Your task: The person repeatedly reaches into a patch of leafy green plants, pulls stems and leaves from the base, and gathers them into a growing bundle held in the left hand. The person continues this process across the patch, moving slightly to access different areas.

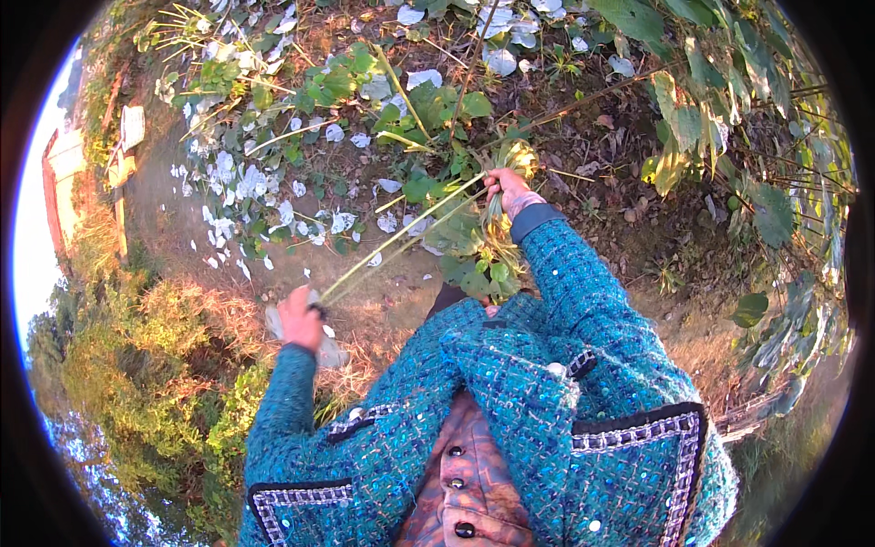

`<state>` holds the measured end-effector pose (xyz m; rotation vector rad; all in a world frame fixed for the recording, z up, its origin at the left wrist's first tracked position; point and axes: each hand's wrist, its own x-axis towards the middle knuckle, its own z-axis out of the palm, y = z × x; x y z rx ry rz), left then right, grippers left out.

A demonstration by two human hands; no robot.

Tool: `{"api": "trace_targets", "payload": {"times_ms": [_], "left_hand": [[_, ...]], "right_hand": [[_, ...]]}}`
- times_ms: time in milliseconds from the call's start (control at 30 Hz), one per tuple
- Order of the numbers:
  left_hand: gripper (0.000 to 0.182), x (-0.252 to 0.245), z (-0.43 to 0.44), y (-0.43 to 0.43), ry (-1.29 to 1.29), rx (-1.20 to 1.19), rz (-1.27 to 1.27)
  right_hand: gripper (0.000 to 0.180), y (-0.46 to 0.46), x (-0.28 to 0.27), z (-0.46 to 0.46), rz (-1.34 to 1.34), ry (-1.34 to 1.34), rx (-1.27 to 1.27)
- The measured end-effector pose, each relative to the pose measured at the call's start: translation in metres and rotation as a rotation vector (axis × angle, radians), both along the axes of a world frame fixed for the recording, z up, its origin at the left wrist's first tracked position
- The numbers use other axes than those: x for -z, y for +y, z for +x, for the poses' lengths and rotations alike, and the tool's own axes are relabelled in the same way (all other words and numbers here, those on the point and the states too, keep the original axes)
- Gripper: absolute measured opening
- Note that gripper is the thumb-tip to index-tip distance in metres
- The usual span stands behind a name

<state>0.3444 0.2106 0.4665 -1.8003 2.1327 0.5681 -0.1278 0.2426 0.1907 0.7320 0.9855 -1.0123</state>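
Observation:
Two long pale-green plant strands (403,236) stretch taut between my hands. My left hand (301,320), blurred, is shut around their lower-left end; a small dark thing (318,310) shows by its fingers, too unclear to name. Blurred whitish leaves hang beside that hand. My right hand (504,188) grips the other end of the strands. With them it holds a looped yellow-green bundle of plant strips (517,158), whose tails hang below the wrist. Green leaves (461,232) lie just below the right hand, partly covering the ground.
Cut pale stalks (402,89) and fallen leaves with white undersides (249,183) litter the ground ahead. Tall leafy plants (772,205) stand at the right, one brown stem (595,99) slanting toward my right hand. Shrubs (137,369) and dry grass border the left.

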Motion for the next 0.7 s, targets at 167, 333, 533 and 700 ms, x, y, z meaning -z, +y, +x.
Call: {"api": "trace_targets", "payload": {"times_ms": [167, 333, 533, 700], "left_hand": [[0.050, -0.143, 0.233, -0.083, -0.473, -0.800, -0.524], [0.028, -0.150, 0.209, -0.111, -0.528, -0.306, -0.624], [0.024, 0.072, -0.232, -0.115, 0.365, 0.393, 0.159], [0.046, 0.184, -0.371, -0.061, 0.469, 0.747, 0.428]], "right_hand": [[0.011, 0.024, 0.059, -0.044, -0.167, 0.203, -0.070], [0.017, 0.006, -0.068, -0.008, -0.187, 0.185, -0.248], [0.015, 0.032, -0.113, -0.012, -0.137, 0.087, 0.002], [0.015, 0.025, -0.123, -0.057, -0.198, 0.101, -0.297]]}}
